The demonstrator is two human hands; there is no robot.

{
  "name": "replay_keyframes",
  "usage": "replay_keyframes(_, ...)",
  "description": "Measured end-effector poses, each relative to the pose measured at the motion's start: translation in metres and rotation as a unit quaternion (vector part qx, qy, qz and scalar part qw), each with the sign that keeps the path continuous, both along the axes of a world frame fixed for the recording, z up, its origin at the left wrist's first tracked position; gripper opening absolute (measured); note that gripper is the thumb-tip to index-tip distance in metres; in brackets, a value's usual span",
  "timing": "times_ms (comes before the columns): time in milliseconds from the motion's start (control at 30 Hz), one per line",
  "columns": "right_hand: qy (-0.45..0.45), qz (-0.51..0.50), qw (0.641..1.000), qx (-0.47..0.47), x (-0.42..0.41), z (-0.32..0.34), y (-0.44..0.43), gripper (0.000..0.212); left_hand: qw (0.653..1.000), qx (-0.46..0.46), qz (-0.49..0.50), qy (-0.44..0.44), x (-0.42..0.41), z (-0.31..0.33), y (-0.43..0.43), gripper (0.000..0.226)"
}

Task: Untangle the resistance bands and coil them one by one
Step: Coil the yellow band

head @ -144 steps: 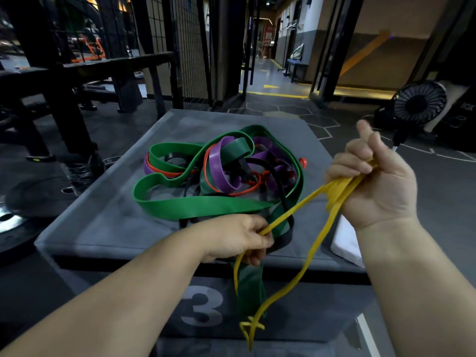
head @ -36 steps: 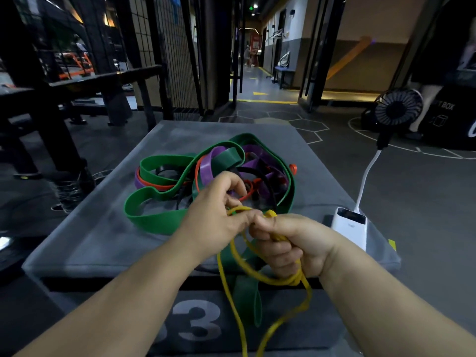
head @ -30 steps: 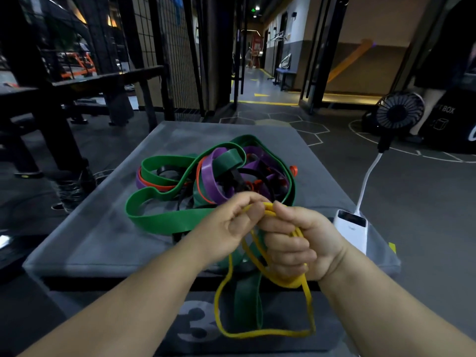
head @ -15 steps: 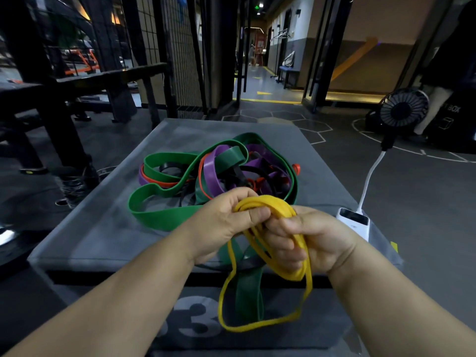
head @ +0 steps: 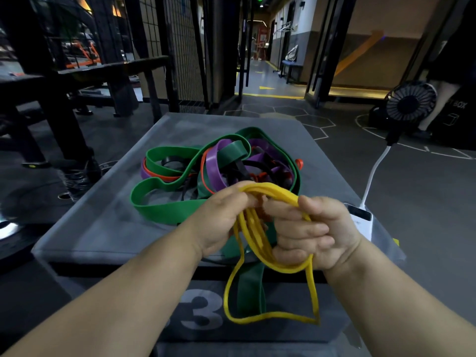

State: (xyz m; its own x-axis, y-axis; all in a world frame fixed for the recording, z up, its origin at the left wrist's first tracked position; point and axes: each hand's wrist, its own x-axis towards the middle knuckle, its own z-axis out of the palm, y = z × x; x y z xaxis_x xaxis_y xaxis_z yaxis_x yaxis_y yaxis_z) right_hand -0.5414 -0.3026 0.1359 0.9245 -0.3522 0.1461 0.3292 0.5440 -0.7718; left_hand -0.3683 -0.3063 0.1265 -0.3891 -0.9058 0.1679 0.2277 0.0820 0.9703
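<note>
A thin yellow band (head: 257, 243) is wound in several loops around my right hand (head: 309, 230), whose fingers curl round it. My left hand (head: 221, 217) pinches the top of the loops beside the right fingers. A slack yellow loop hangs down in front of the box to about the "3". Behind my hands, a tangle of bands (head: 219, 168) lies on the grey box (head: 103, 222): a wide green band (head: 164, 207), a purple band (head: 213, 168), orange and black ones. A dark green strip (head: 251, 289) droops over the box's front edge.
A white power bank (head: 360, 220) lies on the box's right edge, its white cable rising to a black fan (head: 409, 101). A person's legs stand far right by a dark box. Black frames and benches fill the left; grey floor surrounds the box.
The yellow band has gathered into more loops around my right hand, and the hanging slack has shortened. Both hands stay close together in front of the tangle.
</note>
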Motion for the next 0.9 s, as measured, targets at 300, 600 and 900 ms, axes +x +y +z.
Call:
replay_keyframes(300,-0.042,-0.050,0.998,-0.018,0.007,0.007,0.004,0.020,0.997,0.061,-0.041,-0.029,-0.004,-0.005,0.003,0.025)
replay_keyframes(600,-0.230,-0.221,0.940,0.120,-0.034,0.022,-0.009,0.029,0.952,0.054,-0.163,-0.254,-0.008,-0.022,0.008,0.029)
replay_keyframes(900,-0.136,-0.644,0.749,0.074,-0.080,0.042,-0.021,0.037,0.890,-0.033,-0.056,-0.451,-0.003,-0.031,-0.006,0.013)
